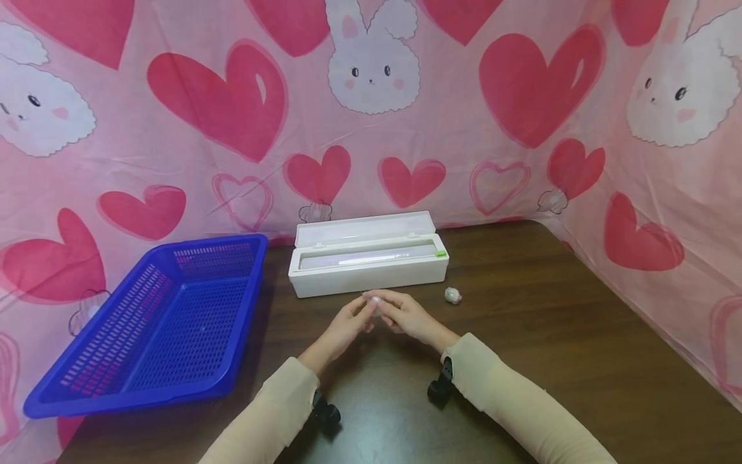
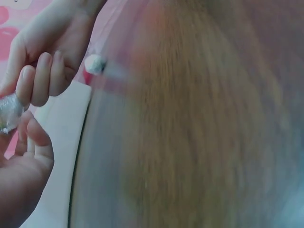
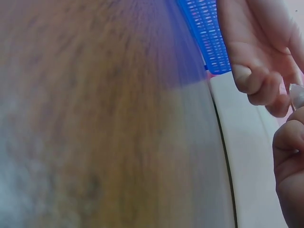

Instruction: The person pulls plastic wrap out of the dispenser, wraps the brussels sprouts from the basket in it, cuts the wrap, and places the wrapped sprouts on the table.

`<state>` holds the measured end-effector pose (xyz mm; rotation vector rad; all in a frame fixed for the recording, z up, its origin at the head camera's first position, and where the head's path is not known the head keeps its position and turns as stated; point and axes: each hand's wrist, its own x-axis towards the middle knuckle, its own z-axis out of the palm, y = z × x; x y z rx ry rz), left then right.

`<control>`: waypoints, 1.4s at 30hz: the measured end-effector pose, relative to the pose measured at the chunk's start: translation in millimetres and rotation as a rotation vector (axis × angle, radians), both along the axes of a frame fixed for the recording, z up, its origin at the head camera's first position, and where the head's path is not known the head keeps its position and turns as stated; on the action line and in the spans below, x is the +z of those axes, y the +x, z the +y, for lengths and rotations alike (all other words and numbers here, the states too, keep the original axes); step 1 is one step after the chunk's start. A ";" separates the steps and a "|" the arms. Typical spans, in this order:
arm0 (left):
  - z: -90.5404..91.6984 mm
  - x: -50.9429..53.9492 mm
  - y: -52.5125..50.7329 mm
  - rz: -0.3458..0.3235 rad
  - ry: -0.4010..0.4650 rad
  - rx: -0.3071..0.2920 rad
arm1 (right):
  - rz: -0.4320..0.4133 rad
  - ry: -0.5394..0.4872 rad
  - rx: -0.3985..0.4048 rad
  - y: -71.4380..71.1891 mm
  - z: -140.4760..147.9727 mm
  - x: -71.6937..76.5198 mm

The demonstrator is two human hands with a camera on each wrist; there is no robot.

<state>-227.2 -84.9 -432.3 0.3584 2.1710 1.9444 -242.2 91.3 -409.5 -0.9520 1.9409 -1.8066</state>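
Note:
A small bundle in clear plastic wrap (image 2: 9,114) is pinched between both hands above the middle of the table. My left hand (image 1: 346,323) holds it from the left with fingers and thumb. From the other side my right hand (image 1: 413,317) pinches it too, fingertips meeting those of the left. What lies inside the wrap is mostly hidden by the fingers. Just beyond the hands stands a white cling film dispenser (image 1: 371,278), its lid raised, with film visible in the slot and a green slider (image 1: 441,253) at the right end. A second wrapped ball (image 1: 453,296) lies right of the hands.
A large blue plastic basket (image 1: 232,361) with slotted sides stands at the left of the dark wooden table (image 1: 556,335). A pink cloth (image 1: 458,116) with hearts and rabbits hangs behind the table and along its right side.

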 end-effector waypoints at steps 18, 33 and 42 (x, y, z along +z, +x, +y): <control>0.6 19.6 10.4 0.131 -0.103 -0.113 | -0.027 -0.063 -0.019 -13.5 1.7 -25.0; 0.5 4.4 1.1 0.014 0.036 -0.055 | -0.066 -0.047 -0.001 -7.1 0.9 -10.8; -3.1 8.1 2.2 -0.090 0.169 -0.105 | 0.016 0.071 -0.039 -1.9 3.2 2.5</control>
